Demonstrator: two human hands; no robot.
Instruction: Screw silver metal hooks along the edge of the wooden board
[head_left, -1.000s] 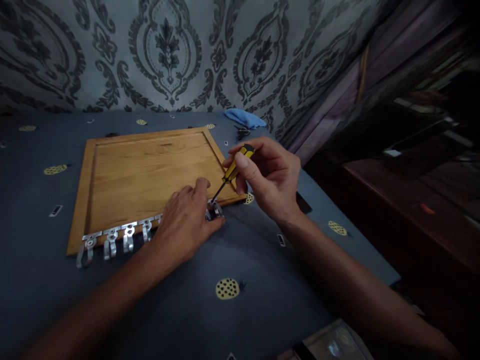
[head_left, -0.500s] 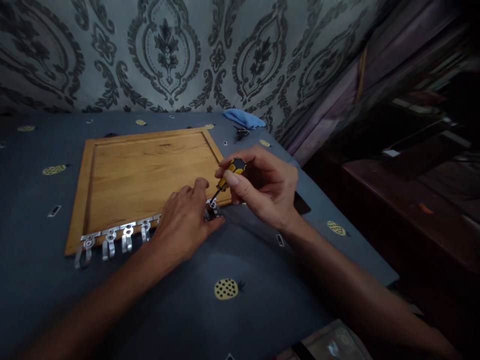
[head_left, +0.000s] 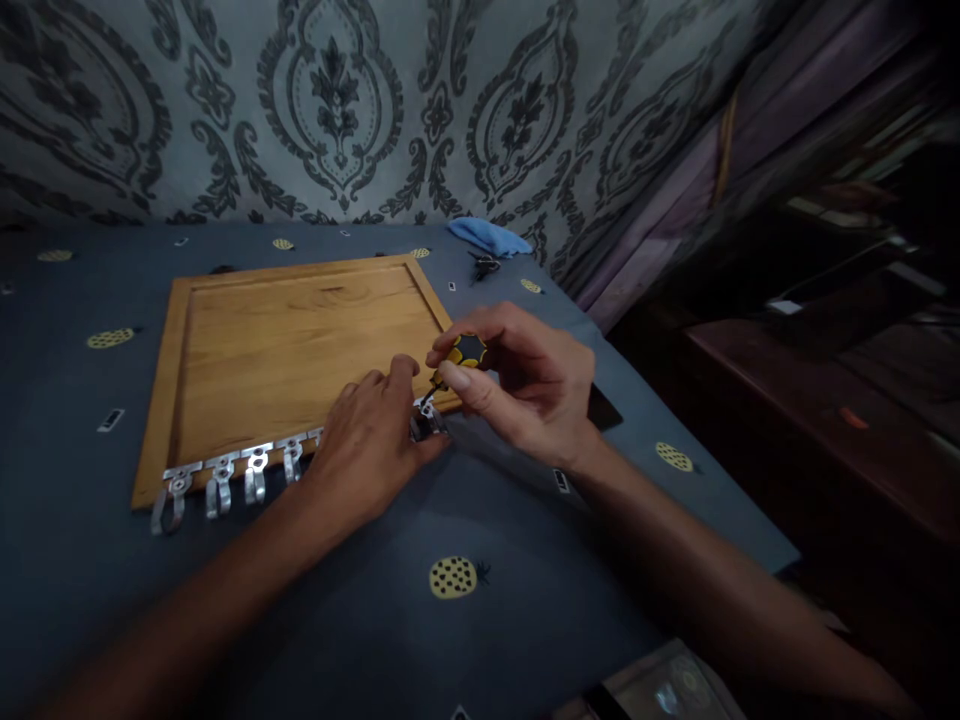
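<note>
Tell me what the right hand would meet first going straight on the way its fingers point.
Probably the left hand, whose fingers lie just ahead of the right hand. Depth is hard to judge in this single view, so it might pass above them, over the wooden board.

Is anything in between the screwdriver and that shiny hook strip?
Nothing visible is. The right hand holds the screwdriver pointing down at the right end of the hook strip; the left hand is beside it.

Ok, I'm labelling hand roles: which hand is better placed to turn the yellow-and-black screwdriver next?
The right hand, likely: it holds the screwdriver at the silvery metal hook rail, while the left hand lies across that rail.
</note>
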